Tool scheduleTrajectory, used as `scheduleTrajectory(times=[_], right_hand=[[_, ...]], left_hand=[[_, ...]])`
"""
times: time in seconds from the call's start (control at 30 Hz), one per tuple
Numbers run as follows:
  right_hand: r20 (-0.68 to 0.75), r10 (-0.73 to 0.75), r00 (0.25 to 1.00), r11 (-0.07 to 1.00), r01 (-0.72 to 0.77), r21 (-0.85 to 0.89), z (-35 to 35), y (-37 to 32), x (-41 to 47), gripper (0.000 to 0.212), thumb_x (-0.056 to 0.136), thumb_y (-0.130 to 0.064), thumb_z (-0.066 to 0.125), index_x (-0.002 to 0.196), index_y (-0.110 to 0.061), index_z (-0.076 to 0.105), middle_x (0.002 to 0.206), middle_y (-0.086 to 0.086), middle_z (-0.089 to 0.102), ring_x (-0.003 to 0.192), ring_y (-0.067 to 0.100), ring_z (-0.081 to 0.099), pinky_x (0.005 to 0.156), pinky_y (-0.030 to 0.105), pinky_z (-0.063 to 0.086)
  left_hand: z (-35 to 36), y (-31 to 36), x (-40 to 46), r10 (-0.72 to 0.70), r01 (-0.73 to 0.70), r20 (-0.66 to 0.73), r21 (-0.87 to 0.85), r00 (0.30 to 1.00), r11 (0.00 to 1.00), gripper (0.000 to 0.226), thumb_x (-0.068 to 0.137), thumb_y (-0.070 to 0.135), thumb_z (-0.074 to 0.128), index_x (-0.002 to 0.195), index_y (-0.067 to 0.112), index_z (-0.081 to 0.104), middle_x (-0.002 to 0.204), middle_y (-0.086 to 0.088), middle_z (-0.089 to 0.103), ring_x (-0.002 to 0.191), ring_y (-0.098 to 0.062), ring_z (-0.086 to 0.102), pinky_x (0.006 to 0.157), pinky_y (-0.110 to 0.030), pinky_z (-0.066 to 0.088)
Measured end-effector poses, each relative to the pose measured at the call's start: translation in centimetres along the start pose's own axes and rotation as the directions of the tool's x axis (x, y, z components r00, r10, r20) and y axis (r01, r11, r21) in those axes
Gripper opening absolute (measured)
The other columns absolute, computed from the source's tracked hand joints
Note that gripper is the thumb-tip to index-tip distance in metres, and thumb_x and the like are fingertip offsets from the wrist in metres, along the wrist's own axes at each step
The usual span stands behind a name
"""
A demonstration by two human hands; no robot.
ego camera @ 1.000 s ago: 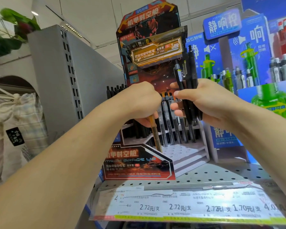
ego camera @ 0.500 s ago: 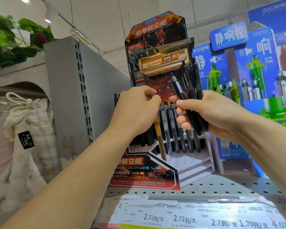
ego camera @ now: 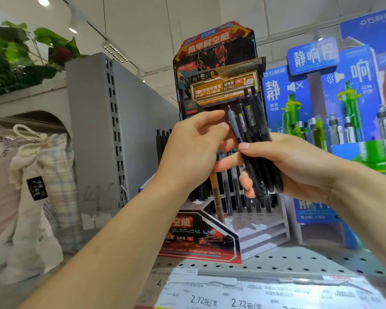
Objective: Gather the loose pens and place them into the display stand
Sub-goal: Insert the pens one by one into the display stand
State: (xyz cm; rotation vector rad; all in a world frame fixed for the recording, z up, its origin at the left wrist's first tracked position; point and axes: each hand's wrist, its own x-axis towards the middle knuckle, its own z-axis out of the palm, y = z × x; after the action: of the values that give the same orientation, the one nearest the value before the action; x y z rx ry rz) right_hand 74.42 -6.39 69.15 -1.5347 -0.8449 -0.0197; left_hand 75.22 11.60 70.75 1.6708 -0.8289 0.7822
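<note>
My right hand (ego camera: 299, 168) grips a bundle of several black pens (ego camera: 252, 139), held upright in front of the dark cardboard display stand (ego camera: 265, 228). My left hand (ego camera: 194, 141) is raised beside the bundle, and its thumb and index finger pinch the grey top end of one pen (ego camera: 233, 123) in it. In the stand's stepped grey base stands a row of black pens (ego camera: 239, 197), partly hidden by my hands. A gold-brown pen (ego camera: 216, 197) stands at the left end of that row.
A blue display with green and white pens (ego camera: 316, 130) stands to the right. The perforated shelf (ego camera: 299, 259) carries a price strip (ego camera: 232, 295) along its front edge. A grey shelf upright (ego camera: 112, 130) and cloth bags (ego camera: 42, 175) are on the left.
My left hand has let go of the gold-brown pen, which now stands in the stand, and has risen to the top of the bundle. The view has tilted upward.
</note>
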Motion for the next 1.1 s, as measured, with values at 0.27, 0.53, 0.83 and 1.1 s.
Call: scheduleTrajectory(times=[0.27, 0.53, 0.83, 1.1], right_hand=[[-0.028, -0.029, 0.999, 0.999, 0.029, 0.016, 1.0, 0.5, 0.6, 0.022, 0.094, -0.030, 0.062, 0.106, -0.016, 0.074, 0.102, 0.021, 0.075, 0.072, 0.028, 0.072, 0.063, 0.036, 0.060], [-0.101, 0.028, 0.995, 0.994, -0.038, -0.105, 1.5, 0.7, 0.6, 0.023, 0.104, -0.024, 0.053, 0.121, -0.016, 0.065, 0.101, 0.012, 0.077, 0.048, 0.015, 0.057, 0.045, 0.025, 0.049], [-0.303, -0.002, 0.953, 0.998, -0.015, -0.056, 1.9, 0.6, 0.9, 0.015, 0.103, -0.031, 0.056, 0.088, -0.030, 0.060, 0.072, 0.002, 0.053, 0.045, 0.009, 0.029, 0.039, 0.021, 0.023], [-0.385, -0.012, 0.923, 0.999, -0.003, -0.038, 2.0, 1.1, 1.2, 0.011, 0.105, -0.022, 0.052, 0.095, -0.023, 0.056, 0.073, 0.001, 0.052, 0.046, 0.008, 0.037, 0.038, 0.019, 0.029]], left_hand=[[-0.5, 0.2, -0.5, 0.055, -0.060, -0.068, -0.076, 0.996, 0.995, 0.019, 0.093, 0.022, 0.069, 0.098, 0.040, 0.064, 0.075, 0.010, 0.076, 0.076, -0.001, 0.073, 0.067, -0.012, 0.053], [-3.5, 1.1, 0.8, -0.011, -0.069, -0.319, -0.237, 0.948, 0.969, 0.036, 0.093, 0.014, 0.070, 0.127, 0.016, 0.060, 0.078, 0.002, 0.077, 0.082, -0.013, 0.075, 0.068, -0.024, 0.060], [-7.4, -0.3, 0.2, 0.167, -0.137, -0.453, 0.098, 0.876, 0.986, 0.050, 0.091, 0.016, 0.072, 0.133, 0.036, 0.051, 0.083, 0.000, 0.074, 0.082, -0.008, 0.074, 0.066, -0.024, 0.061], [-6.6, -2.0, -1.7, 0.164, -0.123, -0.338, 0.138, 0.927, 0.983, 0.041, 0.089, 0.017, 0.074, 0.116, 0.045, 0.060, 0.098, 0.001, 0.071, 0.085, -0.009, 0.072, 0.066, -0.024, 0.061]])
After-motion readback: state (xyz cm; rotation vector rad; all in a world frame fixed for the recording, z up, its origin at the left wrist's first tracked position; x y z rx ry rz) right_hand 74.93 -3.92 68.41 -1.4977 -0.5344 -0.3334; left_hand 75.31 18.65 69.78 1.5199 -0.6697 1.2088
